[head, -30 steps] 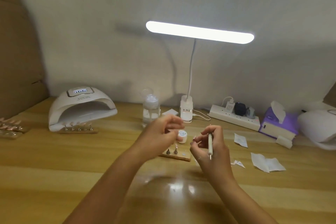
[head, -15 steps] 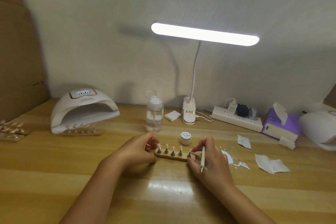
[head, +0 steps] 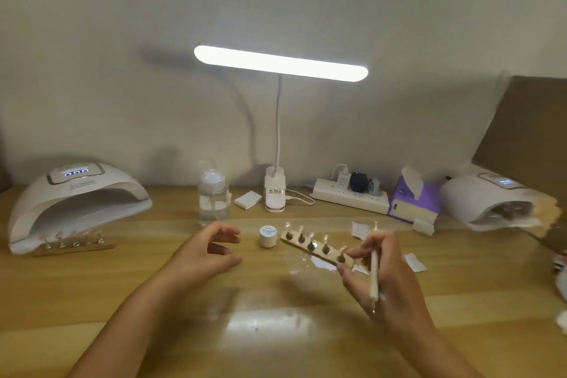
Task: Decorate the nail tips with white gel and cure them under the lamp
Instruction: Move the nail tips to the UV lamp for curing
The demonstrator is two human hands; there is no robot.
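Half a second before, both hands had steadied the wooden strip flat on the table; now the right hand had lifted it by one end, tilted, pen tucked alongside, toward the curing lamp at the right. The left hand hung loosely spread, holding nothing. Another strip sat under the left lamp. The gel pot stood near the lifted strip. Curing looked next: slide it in level, nail tips unsmeared.

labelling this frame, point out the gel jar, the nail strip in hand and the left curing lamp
gel jar [head: 268, 236]: head view, on its front wall.
nail strip [head: 310, 247]: head view, mid wooden bar.
left curing lamp [head: 101, 193]: head view, on its white dome.
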